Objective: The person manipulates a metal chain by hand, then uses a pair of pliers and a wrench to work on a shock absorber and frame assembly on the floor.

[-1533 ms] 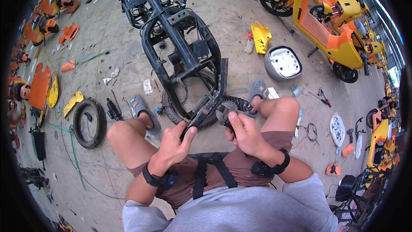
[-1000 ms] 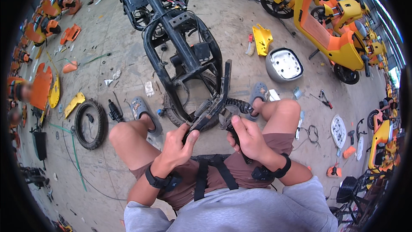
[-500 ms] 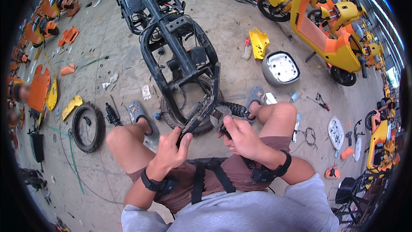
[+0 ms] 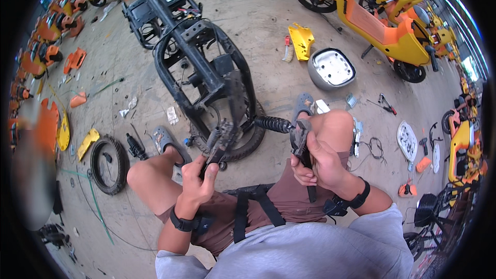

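A stripped black scooter frame point(image 4: 201, 67) lies on the concrete in front of my knees, its rear wheel point(image 4: 247, 142) between my feet. My left hand point(image 4: 199, 178) grips a dark metal tool whose tip sits at the rear of the frame by a shock spring point(image 4: 214, 137). My right hand point(image 4: 315, 163) is closed on a black pair of pliers point(image 4: 299, 142), next to a second coil shock absorber point(image 4: 272, 123) sticking out to the right of the wheel. I am squatting, sandals on both feet.
A loose tyre point(image 4: 107, 164) and a small shock point(image 4: 135, 147) lie left. A grey seat pan point(image 4: 331, 68) and a yellow panel point(image 4: 301, 40) lie ahead right. Orange-yellow scooters point(image 4: 385, 18) stand at right, orange parts at left. Small tools and wires are scattered right.
My right hand has lifted off the frame's rear and drawn toward my right knee with the pliers. The left hand stays on its tool at the frame. My view has shifted slightly.
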Available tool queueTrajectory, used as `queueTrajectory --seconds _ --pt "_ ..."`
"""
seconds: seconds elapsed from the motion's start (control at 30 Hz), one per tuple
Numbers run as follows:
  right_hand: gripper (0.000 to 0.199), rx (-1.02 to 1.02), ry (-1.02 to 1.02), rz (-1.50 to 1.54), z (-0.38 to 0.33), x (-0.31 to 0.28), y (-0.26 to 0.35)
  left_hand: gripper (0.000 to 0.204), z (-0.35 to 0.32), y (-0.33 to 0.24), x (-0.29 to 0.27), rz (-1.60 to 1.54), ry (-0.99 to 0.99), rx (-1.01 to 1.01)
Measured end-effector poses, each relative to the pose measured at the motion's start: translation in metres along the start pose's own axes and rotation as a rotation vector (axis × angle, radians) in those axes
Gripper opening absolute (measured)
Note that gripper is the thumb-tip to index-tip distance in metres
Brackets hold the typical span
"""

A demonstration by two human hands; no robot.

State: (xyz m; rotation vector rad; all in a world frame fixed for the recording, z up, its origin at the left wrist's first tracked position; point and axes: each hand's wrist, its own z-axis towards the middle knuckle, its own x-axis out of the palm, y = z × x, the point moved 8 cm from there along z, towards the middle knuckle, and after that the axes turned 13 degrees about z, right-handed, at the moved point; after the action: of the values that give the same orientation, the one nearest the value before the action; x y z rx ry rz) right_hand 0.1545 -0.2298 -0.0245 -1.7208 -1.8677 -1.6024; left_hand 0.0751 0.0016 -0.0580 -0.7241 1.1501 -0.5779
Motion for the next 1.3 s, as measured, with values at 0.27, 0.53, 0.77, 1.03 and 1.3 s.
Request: queueTrajectory --seconds 0.27,0.53,0.77,1.03,1.3 --pt "0.062 -0.583 -0.534 -0.080 -0.133 -0.113 0.059 0.043 -0.009 -0.001 0.024 -0.230 0.123 -0.163" --pt "0.061 -0.340 -1.267 -0.283 -0.204 -0.399 -0.126 0.040 0.003 -0.045 0.043 0.068 0.584 -0.374" --pt "0.051 -0.032 -1.162 -0.225 -0.149 -0.429 -0.238 0.054 -0.019 0.002 0.052 0.482 1.001 -0.498" --pt "0.044 -0.096 -1.293 -0.781 -0.119 -0.536 -0.306 0.060 -0.021 0.133 0.238 0.847 1.121 -0.186" --pt "0.044 0.338 -1.257 -0.796 -0.120 -0.514 -0.145 0.040 -0.052 0.191 0.294 0.574 1.146 -0.323"
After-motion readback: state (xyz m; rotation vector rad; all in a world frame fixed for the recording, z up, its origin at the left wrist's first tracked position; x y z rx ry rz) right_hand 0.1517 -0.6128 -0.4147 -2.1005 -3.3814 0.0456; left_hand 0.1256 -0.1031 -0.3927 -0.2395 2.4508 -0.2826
